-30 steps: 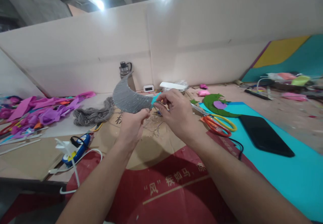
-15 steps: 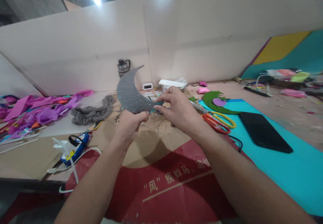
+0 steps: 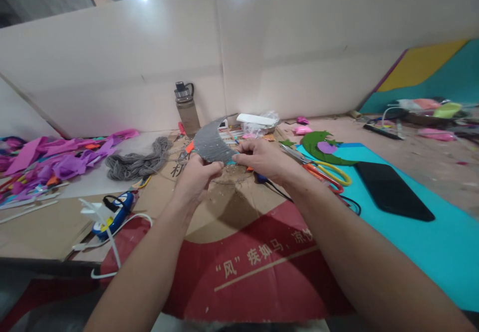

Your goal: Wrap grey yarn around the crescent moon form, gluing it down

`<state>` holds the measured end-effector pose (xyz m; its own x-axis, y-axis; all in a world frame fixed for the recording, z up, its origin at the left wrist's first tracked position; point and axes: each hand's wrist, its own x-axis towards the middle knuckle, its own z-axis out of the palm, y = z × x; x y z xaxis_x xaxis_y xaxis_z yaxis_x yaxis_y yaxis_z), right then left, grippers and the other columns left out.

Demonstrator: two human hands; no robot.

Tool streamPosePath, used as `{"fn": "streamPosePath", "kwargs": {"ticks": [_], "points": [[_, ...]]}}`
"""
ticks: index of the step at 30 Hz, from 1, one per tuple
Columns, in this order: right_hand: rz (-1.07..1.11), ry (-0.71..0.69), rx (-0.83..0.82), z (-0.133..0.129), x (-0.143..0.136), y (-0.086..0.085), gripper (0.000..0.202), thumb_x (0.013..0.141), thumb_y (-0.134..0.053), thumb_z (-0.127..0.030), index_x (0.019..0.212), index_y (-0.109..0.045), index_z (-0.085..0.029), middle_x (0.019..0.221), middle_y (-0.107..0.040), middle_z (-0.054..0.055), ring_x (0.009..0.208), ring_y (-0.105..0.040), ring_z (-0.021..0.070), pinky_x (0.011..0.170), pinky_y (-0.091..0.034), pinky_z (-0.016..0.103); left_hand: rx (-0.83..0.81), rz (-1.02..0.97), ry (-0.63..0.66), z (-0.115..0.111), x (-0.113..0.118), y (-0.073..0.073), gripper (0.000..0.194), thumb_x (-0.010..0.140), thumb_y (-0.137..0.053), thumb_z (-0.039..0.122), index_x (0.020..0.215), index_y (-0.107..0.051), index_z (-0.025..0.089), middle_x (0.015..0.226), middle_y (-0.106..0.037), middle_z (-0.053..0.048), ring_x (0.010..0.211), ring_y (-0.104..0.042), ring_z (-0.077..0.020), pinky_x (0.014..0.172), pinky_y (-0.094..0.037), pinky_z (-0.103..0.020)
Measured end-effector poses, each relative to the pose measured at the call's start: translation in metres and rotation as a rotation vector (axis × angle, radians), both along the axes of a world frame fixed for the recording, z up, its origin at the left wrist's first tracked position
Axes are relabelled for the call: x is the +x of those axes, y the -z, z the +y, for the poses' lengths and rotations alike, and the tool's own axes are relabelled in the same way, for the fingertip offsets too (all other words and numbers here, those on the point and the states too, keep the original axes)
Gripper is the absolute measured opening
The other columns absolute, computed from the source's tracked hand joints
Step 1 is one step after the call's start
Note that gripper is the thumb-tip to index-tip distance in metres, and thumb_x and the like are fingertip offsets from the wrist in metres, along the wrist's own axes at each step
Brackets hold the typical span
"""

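Note:
Between my two hands is a crescent shape wrapped in grey yarn, raised over the cardboard. My left hand grips its lower left edge, thumb on top. My right hand pinches its right end, where a bit of teal shows at the fingertips. A skein of grey yarn lies to the left. Scissors with orange and yellow handles rest right of my right hand, beside a green crescent with a purple oval on it.
A bottle stands by the wall. Pink and purple scraps cover the left side. A blue reel-like object with white cable lies nearer. On the right, a black phone-like slab rests on a turquoise sheet.
The grey crescent has been lowered and tilted flatter, its upper tip now further right, uncovering the bottle. Both hands still hold it. A dark blue object with a black cable now shows beneath my right hand.

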<state>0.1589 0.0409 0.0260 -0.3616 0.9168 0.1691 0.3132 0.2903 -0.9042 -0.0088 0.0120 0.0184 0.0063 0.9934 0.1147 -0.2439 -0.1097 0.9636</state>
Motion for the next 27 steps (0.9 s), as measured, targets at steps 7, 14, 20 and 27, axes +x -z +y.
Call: {"fn": "streamPosePath", "kwargs": {"ticks": [7, 14, 20, 27], "points": [[0.091, -0.048, -0.038, 0.001, -0.001, 0.002, 0.015, 0.076, -0.062, -0.033, 0.070, -0.057, -0.020, 0.063, -0.050, -0.002, 0.058, -0.043, 0.0114, 0.052, -0.035, 0.025, -0.038, -0.042, 0.107, 0.005, -0.007, 0.002, 0.023, 0.052, -0.077, 0.014, 0.069, -0.063, 0.014, 0.062, -0.057, 0.001, 0.053, -0.044, -0.0068, 0.051, -0.035, -0.022], [0.056, -0.046, -0.056, 0.008, -0.002, 0.010, 0.018, 0.075, -0.062, -0.035, 0.069, -0.055, -0.020, 0.062, -0.050, -0.003, 0.056, -0.043, 0.0116, 0.052, -0.032, 0.026, -0.036, 0.002, 0.084, 0.009, -0.009, 0.004, 0.025, 0.049, -0.074, 0.014, 0.070, -0.060, 0.014, 0.060, -0.054, 0.003, 0.052, -0.042, -0.0065, 0.049, -0.032, -0.021], [0.016, -0.028, -0.019, 0.013, -0.006, 0.014, 0.014, 0.075, -0.058, -0.030, 0.067, -0.055, -0.020, 0.060, -0.049, -0.003, 0.056, -0.041, 0.0111, 0.053, -0.029, 0.025, -0.033, 0.029, 0.063, 0.011, -0.011, 0.007, 0.023, 0.048, -0.071, 0.015, 0.064, -0.055, 0.015, 0.058, -0.052, 0.004, 0.049, -0.040, -0.0056, 0.049, -0.032, -0.022], [-0.056, 0.032, 0.018, 0.011, -0.011, 0.012, 0.016, 0.077, -0.056, -0.028, 0.065, -0.052, -0.019, 0.055, -0.040, -0.005, 0.053, -0.034, 0.0097, 0.051, -0.024, 0.026, -0.046, 0.023, 0.036, 0.014, -0.012, 0.011, 0.024, 0.046, -0.070, 0.015, 0.063, -0.053, 0.016, 0.052, -0.049, 0.006, 0.046, -0.038, -0.0045, 0.048, -0.031, -0.021]]}}
